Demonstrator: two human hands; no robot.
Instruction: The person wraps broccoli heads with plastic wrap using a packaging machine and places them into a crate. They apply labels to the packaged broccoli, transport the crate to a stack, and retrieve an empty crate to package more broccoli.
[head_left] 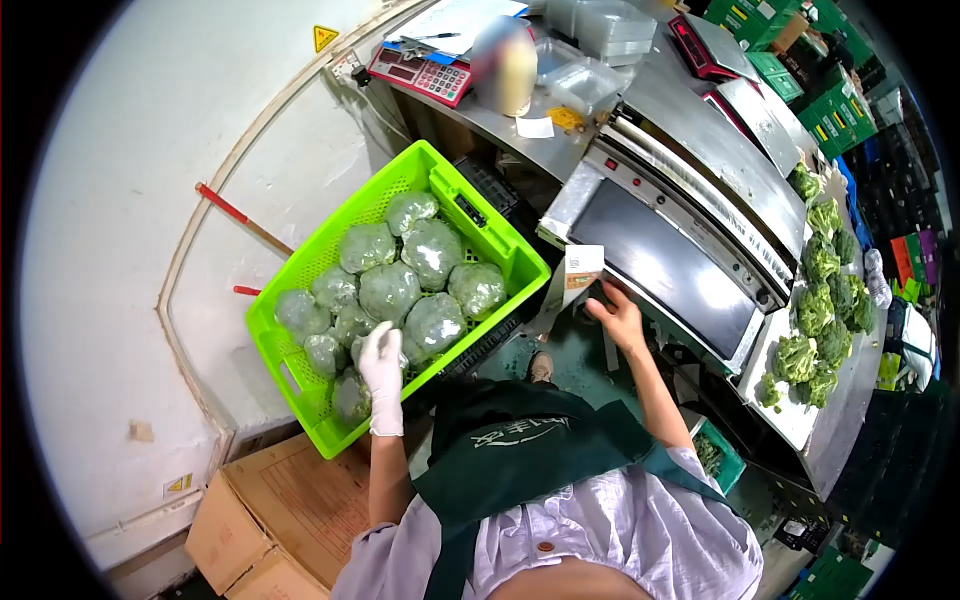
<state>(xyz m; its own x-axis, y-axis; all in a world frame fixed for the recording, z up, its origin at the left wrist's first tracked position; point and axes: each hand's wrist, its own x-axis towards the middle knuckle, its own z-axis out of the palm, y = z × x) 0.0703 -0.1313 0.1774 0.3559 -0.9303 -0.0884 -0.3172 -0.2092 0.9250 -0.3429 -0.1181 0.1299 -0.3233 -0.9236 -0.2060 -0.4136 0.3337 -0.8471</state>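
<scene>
A person in a dark green apron (pixel 530 450) looks down at a bright green crate (pixel 515 255) of broccoli, with a metal bench (pixel 500 128) beyond it and to the right.

The left hand (pixel 381 365), in a white glove, reaches over the crate's near edge, toward its near-left corner. Its fingers are close together on top of a film-wrapped head; whether they grip it cannot be told. The right hand (pixel 617 315) is bare, its thumb and fingers apart, near a printed label (pixel 583 266) at the near-left corner of a wrapping machine (pixel 670 260). Whether the fingertips touch the label is unclear.

About a dozen wrapped broccoli heads (pixel 390 292) lie in the crate, mostly touching, spread from the left end to near the right wall. These appear finished with film. Along the bench's right edge, beside the machine, lies a cluster of loose broccoli (pixel 815 310) on which no film can be made out, so wrapped and seemingly unwrapped heads stand well apart.

At the bench's far-left corner are a red scale (pixel 425 78), a clipboard (pixel 455 25) and clear plastic trays (pixel 590 85).
</scene>
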